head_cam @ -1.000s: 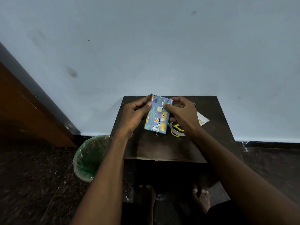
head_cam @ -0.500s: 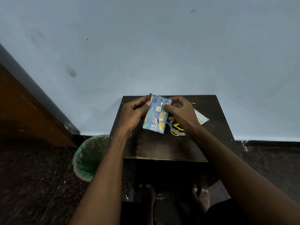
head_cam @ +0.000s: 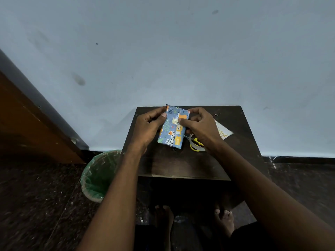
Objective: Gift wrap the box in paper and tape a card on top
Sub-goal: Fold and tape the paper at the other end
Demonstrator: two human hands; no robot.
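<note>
Fingers of the left hand [head_cam: 147,127] and right hand [head_cam: 202,126] grasp the wrapped box [head_cam: 173,129] over a dark wooden table [head_cam: 181,160]. Left, a green-lined bin [head_cam: 98,175]; right, tape [head_cam: 194,144], card [head_cam: 223,132]; pale wall [head_cam: 163,51] behind.

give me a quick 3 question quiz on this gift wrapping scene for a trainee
1. True or false: the card is already taped on top of the wrapped box.
2. Which hand has its thumb pressed on the box's top face? A) left hand B) right hand
3. Fill in: beside the table, on the floor to the person's left, stands a ____ lined with a green bag.

Key
1. False: the card lies on the table to the right of the box.
2. B
3. bin
</note>
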